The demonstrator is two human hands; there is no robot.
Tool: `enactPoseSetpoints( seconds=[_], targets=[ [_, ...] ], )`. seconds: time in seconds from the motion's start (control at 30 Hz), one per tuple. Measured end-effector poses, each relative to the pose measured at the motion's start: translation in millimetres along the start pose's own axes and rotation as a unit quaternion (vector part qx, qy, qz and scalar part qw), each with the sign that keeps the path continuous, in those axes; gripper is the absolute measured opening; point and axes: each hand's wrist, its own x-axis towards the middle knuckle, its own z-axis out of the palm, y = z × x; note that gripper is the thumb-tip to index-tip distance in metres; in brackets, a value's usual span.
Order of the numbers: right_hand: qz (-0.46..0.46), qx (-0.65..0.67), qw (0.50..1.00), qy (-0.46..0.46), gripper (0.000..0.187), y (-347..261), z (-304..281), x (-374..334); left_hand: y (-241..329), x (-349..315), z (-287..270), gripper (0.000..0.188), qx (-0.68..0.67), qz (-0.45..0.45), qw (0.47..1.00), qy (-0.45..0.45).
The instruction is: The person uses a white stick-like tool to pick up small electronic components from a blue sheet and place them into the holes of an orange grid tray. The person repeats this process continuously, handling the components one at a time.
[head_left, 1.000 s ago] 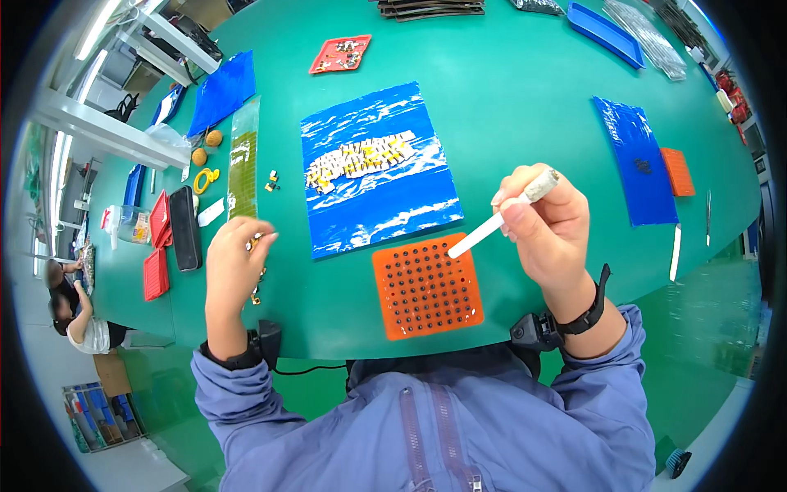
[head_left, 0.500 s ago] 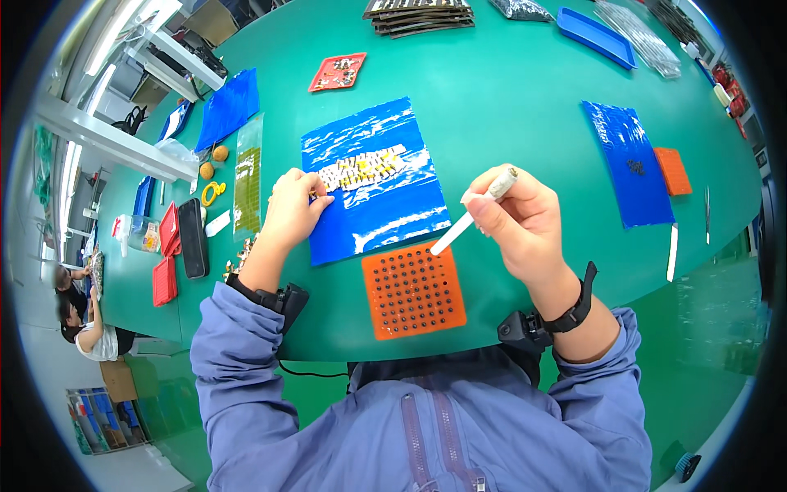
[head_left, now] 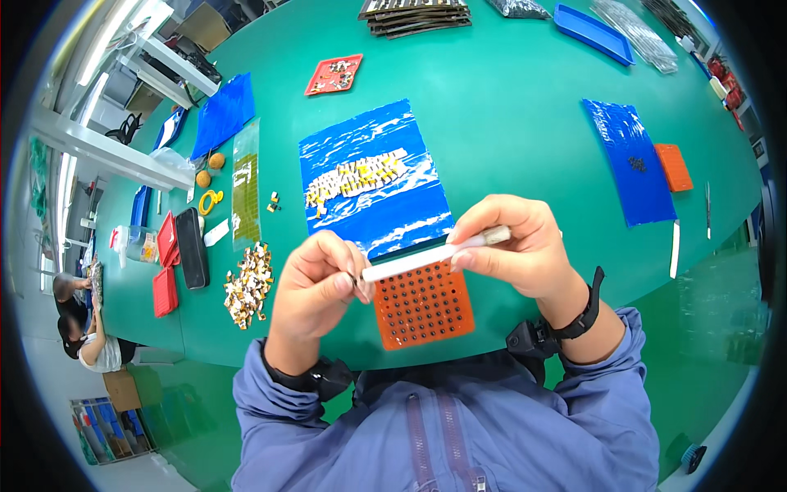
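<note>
Right hand (head_left: 516, 250) pinching white stick (head_left: 410, 263) | left hand (head_left: 316, 287) pinched near its tip, contents I can't tell | orange dotted block (head_left: 422, 312) just below | white-yellow pieces (head_left: 361, 176) rowed on blue sheet (head_left: 369, 220); loose pile (head_left: 248, 287) at left remains, I judge, unarranged.

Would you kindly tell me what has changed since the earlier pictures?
The left hand left the loose pile, went to the blue sheet's left edge, then came to the white stick's tip; whether it pinches a small part is unclear. The right hand kept its hold and brought the stick leftward, lying flatter. The sheet and the near orange tray stayed put.
</note>
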Motion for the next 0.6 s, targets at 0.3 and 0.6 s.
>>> enactPoseSetpoints(
  seconds=[0.3,0.6],
  targets=[
    [-0.007,-0.088,0.996,-0.022,0.014,5.6,-2.4,1.7,-22.2,-2.7,-3.7,0.011,-0.117,0.025,0.992,-0.036],
    [-0.007,-0.082,0.996,-0.041,0.013,5.6,-2.5,3.2,-22.9,-3.8,-3.0,0.011,-0.114,0.04,0.992,-0.045]
  ],
)
